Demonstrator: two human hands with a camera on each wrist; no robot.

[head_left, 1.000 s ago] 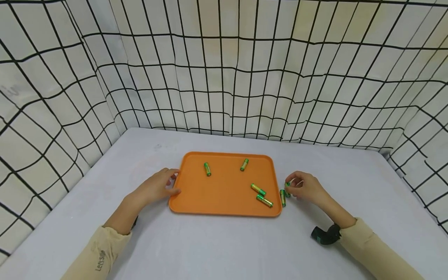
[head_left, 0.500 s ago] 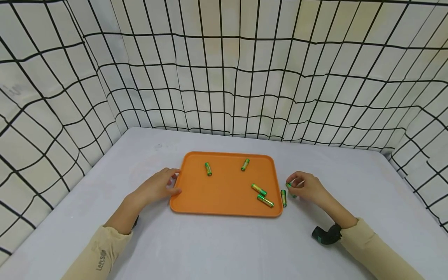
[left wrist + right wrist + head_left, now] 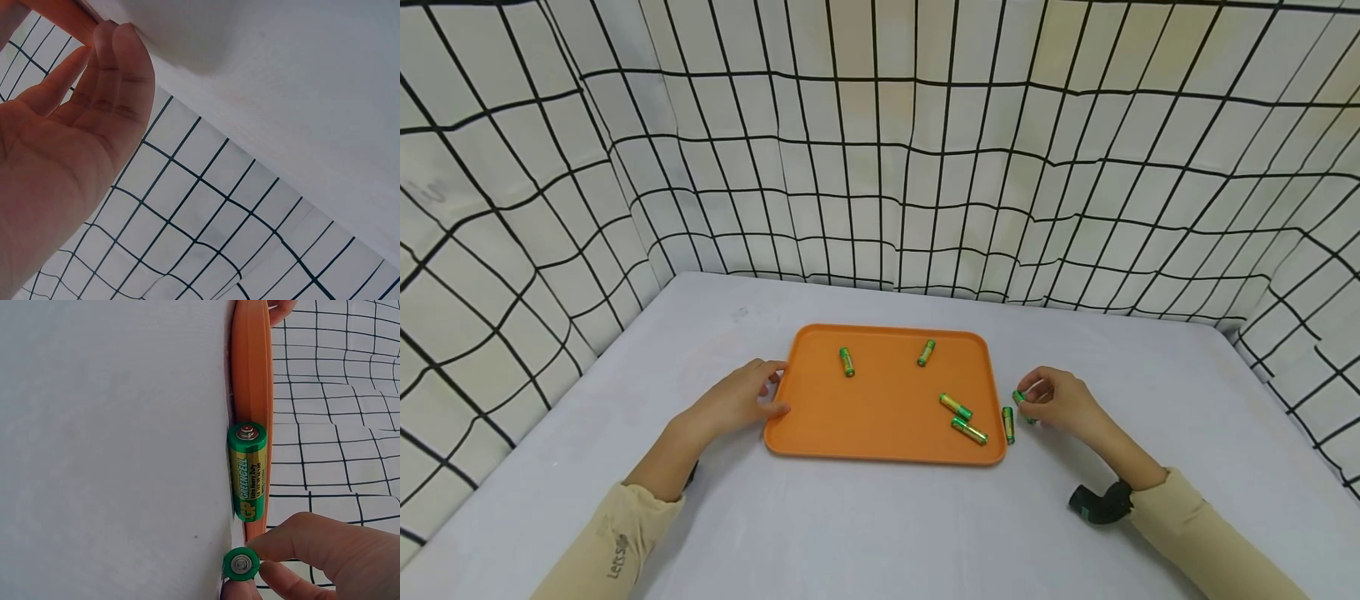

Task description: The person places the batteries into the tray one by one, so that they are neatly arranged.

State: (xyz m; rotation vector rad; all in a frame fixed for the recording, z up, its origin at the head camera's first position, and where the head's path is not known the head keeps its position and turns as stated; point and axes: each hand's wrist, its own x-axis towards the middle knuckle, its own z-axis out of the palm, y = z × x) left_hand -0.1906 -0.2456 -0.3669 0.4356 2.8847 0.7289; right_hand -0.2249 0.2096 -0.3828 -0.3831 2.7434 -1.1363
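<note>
In the head view an orange tray [image 3: 880,417] lies on the white table, and my left hand [image 3: 741,400] holds its left edge, thumb at the rim. The left wrist view shows the curled fingers [image 3: 106,81] at the tray's underside. Beyond the tray's right edge my right hand [image 3: 1056,400] pinches a green and gold AA battery [image 3: 241,564], tilted in the head view. Between that hand and the tray another battery [image 3: 249,472] lies along the tray's side wall, printed GP Greencell. Several batteries are on the tray, among them two near its right front corner [image 3: 968,431].
One battery [image 3: 846,362] lies at the tray's back left and one [image 3: 926,352] at its back right. White walls with black netting [image 3: 895,150] enclose the table's back and sides. A black wrist device [image 3: 1101,503] sits at the right cuff.
The battery in my right hand has tilted and its lower end has swung slightly right, away from the battery beside the tray. My left hand stays at the tray's edge.
</note>
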